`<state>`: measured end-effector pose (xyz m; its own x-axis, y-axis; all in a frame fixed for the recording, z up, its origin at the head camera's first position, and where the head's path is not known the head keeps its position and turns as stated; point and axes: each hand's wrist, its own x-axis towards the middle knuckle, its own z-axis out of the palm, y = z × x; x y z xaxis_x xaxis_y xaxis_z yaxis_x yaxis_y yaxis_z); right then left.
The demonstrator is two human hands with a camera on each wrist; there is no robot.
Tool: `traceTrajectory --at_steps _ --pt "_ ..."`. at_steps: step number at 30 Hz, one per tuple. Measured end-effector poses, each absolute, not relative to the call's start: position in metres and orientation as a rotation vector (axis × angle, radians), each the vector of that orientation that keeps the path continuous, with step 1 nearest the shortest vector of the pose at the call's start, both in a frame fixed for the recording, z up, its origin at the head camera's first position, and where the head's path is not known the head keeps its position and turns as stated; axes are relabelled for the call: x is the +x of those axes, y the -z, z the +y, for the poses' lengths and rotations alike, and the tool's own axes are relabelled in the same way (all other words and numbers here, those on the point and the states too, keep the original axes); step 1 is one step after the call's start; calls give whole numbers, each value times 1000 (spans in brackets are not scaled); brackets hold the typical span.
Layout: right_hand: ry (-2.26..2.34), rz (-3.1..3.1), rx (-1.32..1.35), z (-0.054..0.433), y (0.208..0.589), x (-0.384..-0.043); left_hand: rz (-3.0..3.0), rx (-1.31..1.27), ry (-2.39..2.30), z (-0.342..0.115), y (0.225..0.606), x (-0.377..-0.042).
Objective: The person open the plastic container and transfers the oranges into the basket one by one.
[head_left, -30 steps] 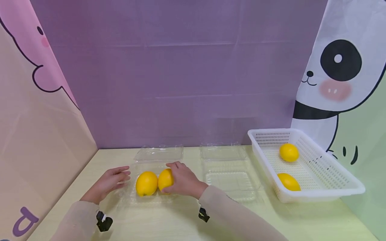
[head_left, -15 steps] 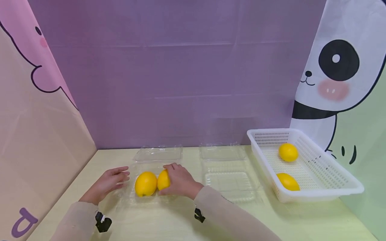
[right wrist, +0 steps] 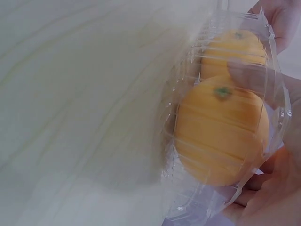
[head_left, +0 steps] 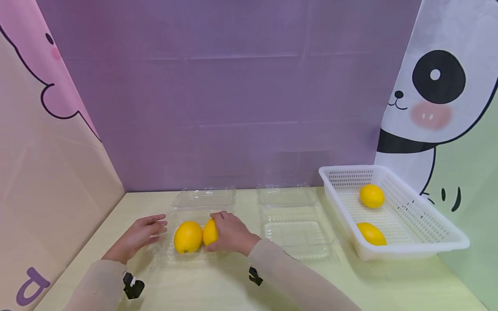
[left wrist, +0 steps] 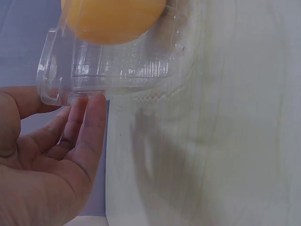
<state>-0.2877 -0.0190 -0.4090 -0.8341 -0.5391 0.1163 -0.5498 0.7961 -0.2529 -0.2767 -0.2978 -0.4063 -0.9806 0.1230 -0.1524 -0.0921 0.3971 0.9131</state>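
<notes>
Here the right hand (head_left: pixel 232 233) curls over the second orange (head_left: pixel 210 232), setting it into the open clear box (head_left: pixel 171 252) beside the first orange (head_left: pixel 188 236), which it touches. Its fingers (head_left: pixel 222 217) wrap the fruit's top and far side. The left hand (head_left: pixel 137 236) rests at the box's left wall with fingers (left wrist: pixel 90 127) straight and loosely apart, tips touching the plastic and gripping nothing.

To seat the fruit well, I would judge that it should go down until it rests on the box floor, snug against its neighbour, before the right hand lets go; a round fruit released early may roll. The left hand's bracing matters, since so light a box probably slides on the smooth table (head_left: pixel 233 293).

The box is thin, ribbed, see-through plastic, likely flexible, with its hinged lid (head_left: pixel 205 198) lying flat behind it. The oranges are smooth-skinned, slightly oval, each with a green stem dot in the right wrist view. Right of the box lies an identical tray (head_left: pixel 299 242), also open; farther right sits a white perforated basket (head_left: pixel 408 252) with two more oranges (head_left: pixel 371 195) well apart.
</notes>
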Motion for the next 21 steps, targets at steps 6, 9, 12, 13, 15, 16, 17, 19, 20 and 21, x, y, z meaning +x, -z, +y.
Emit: traceTrajectory --at_steps 6,9,12,13,15,16,17,19,20,21 --pt "-395 -2954 889 -20 407 -287 2464 18 -1618 -298 407 -277" --pt "-360 -2954 893 -20 406 -287 2468 11 -1610 -298 406 -278" --pt "-342 -2955 899 -21 406 -287 2464 9 -1611 -298 406 -279" --pt "-343 -2954 900 -21 406 -288 2462 13 -1612 -298 406 -279" --pt "-350 -2955 897 -21 406 -288 2459 17 -1617 -298 406 -279" --pt "-358 -2953 896 -21 406 -289 2457 18 -1622 -298 406 -278" --pt "-366 -2952 892 -21 407 -289 2458 21 -1620 -298 406 -278" --pt "-372 -2948 888 -21 407 -289 2458 24 -1622 -298 406 -277" --pt "-375 -2947 884 -21 407 -289 2455 23 -1627 -298 406 -277" --pt "-379 -2945 883 -21 407 -289 2455 22 -1627 -298 406 -277"
